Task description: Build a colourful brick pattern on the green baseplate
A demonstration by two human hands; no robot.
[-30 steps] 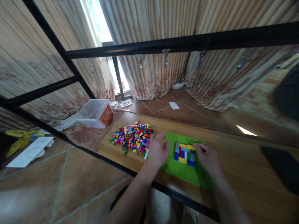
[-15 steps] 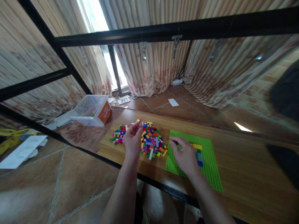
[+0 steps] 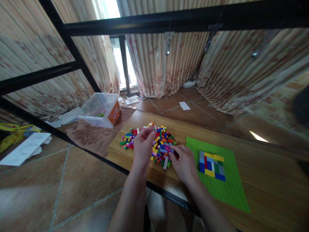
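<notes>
A heap of small toy bricks [image 3: 162, 139] in many colours lies on the wooden tabletop. Above its left part is my left hand [image 3: 142, 145], thumb and fingertips drawn together; whatever they hold is too small to make out. My right hand [image 3: 184, 162] reaches to the heap's right edge, its thumb and forefinger a little apart beside the bricks. Right of it, a green studded baseplate [image 3: 231, 193] bears a flat block of joined bricks [image 3: 212, 166] in blue, yellow, red, white, green and grey. A light grey long brick [image 3: 165, 162] sticks out at the heap's near side.
A clear plastic box [image 3: 96, 120] with an orange label stands on a brown mat [image 3: 90, 140] to the left. Black metal bars [image 3: 154, 25] cross before the curtains [image 3: 149, 71]. A white sheet [image 3: 184, 106] lies on the tiled floor beyond the table [image 3: 265, 180].
My right hand has moved left off the baseplate to the brick heap, uncovering the joined bricks. My left hand stays over the heap. The view has shifted slightly.
</notes>
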